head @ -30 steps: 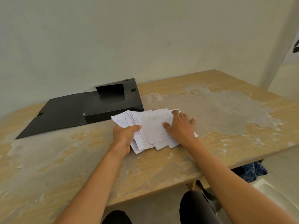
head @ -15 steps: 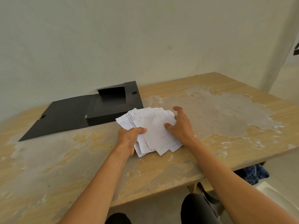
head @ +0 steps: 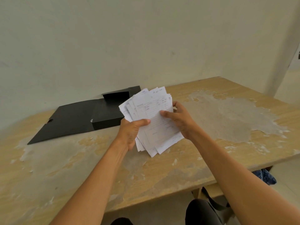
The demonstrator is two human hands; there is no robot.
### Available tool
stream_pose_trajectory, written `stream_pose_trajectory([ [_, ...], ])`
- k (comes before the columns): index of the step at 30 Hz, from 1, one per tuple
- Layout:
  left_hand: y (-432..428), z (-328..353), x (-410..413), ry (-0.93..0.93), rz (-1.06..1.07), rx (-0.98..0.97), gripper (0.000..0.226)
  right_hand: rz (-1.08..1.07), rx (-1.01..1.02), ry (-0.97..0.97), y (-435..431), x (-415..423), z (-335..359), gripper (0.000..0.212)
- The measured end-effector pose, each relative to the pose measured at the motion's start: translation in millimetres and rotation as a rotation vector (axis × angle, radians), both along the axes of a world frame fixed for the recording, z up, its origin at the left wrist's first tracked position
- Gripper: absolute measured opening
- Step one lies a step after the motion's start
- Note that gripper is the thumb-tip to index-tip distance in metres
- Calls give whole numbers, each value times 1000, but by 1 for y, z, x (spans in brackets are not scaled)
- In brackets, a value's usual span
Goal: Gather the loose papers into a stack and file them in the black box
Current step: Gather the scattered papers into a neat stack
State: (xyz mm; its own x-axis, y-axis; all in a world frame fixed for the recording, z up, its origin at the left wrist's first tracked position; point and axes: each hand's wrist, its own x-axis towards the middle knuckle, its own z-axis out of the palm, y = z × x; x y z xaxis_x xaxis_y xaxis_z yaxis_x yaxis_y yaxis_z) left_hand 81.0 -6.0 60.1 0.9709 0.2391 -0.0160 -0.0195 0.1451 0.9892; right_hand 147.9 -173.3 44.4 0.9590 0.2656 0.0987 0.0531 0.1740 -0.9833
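A fanned bundle of white printed papers [head: 152,111] is lifted off the table and tilted up toward me. My left hand [head: 131,133] grips its lower left side, thumb across the front sheet. My right hand [head: 180,120] clasps the right edge, thumb on top and fingers behind. The sheets are uneven, their corners sticking out at top and bottom. The black box [head: 105,114] lies open on the table just behind and left of the papers, its flat lid [head: 65,120] spread out to the left. The papers hide the box's right end.
The worn wooden table [head: 211,143] has patchy peeled areas and stands against a pale wall at the back. Its front edge runs near my knees. A blue cloth [head: 266,176] lies on the floor under the right side.
Both hands gathered the papers from flat on the table and raised them, tilting the bundle upright. The sheets are closer together than before.
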Motion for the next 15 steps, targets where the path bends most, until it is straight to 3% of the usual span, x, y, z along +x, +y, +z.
stream_pose_trajectory([
  [6,2,5,-2,-52,-31,55,41,47,98,-64,3,-4,-3,56],
  [15,9,18,-2,-233,-37,121,41,103,181,-186,7,-10,10,39],
])
